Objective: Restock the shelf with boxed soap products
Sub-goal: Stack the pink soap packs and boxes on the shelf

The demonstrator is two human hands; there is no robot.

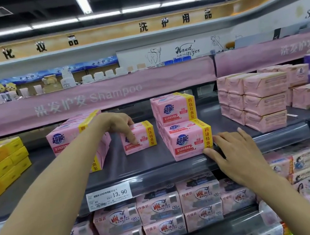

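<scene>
Now the left hand (118,123) is gripping a small pink soap box (139,137) on the shelf (152,170); at its four o'clock, the right hand (235,153) is lying flat, fingers loose, touching another box (190,142).

Bright ceiling tube lights (81,1), soft focus, bowed wide-angle edges

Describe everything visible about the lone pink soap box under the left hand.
The lone pink soap box is glossy pink, with a blue logo, a red strip and a yellow band down its right side. It stands upright on the grey shelf, apart from neighbouring stacks. The left hand rests on top, fingers down its front face.
</scene>
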